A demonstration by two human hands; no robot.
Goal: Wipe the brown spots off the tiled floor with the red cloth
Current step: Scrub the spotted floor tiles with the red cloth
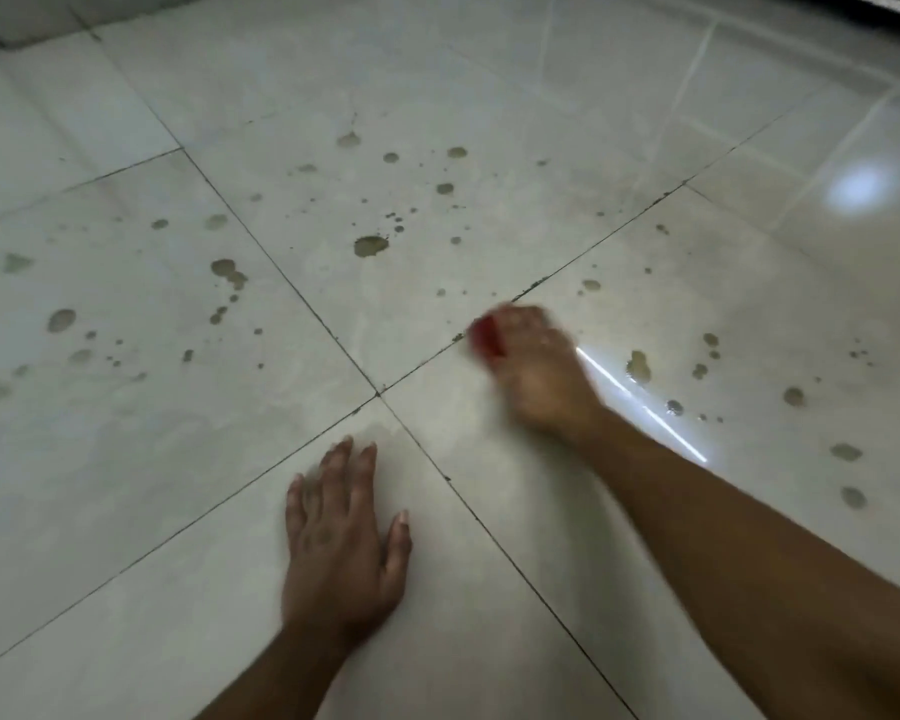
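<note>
- The right hand [533,368] is smeared by motion blur, so its separate fingers cannot be told apart.
- The red cloth [487,337] shows only as a small red patch at the hand's far edge (the rest lies hidden under the hand), and its shape and folds cannot be read.
- Both forearms are cut off by the bottom and right edges.
- The smallest brown spots [370,245] are mere specks, too fine to count.
- A dark strip [894,0] at the top right corner is cut off and cannot be identified.
</note>
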